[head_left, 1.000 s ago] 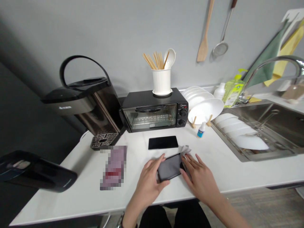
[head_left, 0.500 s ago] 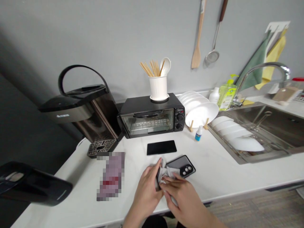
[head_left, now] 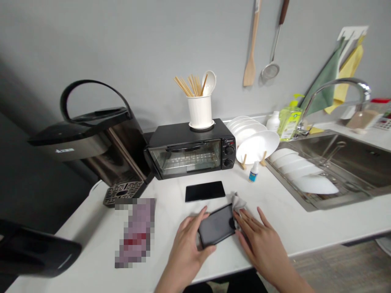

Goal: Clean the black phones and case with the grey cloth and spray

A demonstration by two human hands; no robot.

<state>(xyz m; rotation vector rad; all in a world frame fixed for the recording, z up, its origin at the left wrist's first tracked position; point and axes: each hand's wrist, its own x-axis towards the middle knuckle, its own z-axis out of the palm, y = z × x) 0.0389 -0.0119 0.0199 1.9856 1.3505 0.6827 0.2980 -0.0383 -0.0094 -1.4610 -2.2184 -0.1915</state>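
A dark grey phone case (head_left: 216, 226) with a black rim lies tilted between my hands, near the front of the counter. My left hand (head_left: 191, 240) grips its left end, thumb along the near edge and fingers on the far one. At its right end, my right hand (head_left: 258, 236) presses a crumpled light grey cloth (head_left: 238, 202) under its fingers. These fingers and the cloth hide that end of the case. Just beyond lies a black phone (head_left: 205, 191), flat on the counter. A small white bottle with a blue label (head_left: 253, 172) stands further back on the right.
A toaster oven (head_left: 189, 156) carries a white utensil holder (head_left: 200, 110). To the left are a drinks machine (head_left: 122, 154) and a blurred-out purple item (head_left: 137, 232). White plates (head_left: 258, 146) stand in a rack beside the sink (head_left: 308, 205) on the right.
My hands have moved apart, uncovering the case's middle. My right hand has shifted right with the cloth, over the end where camera holes showed before. The view has shifted slightly.
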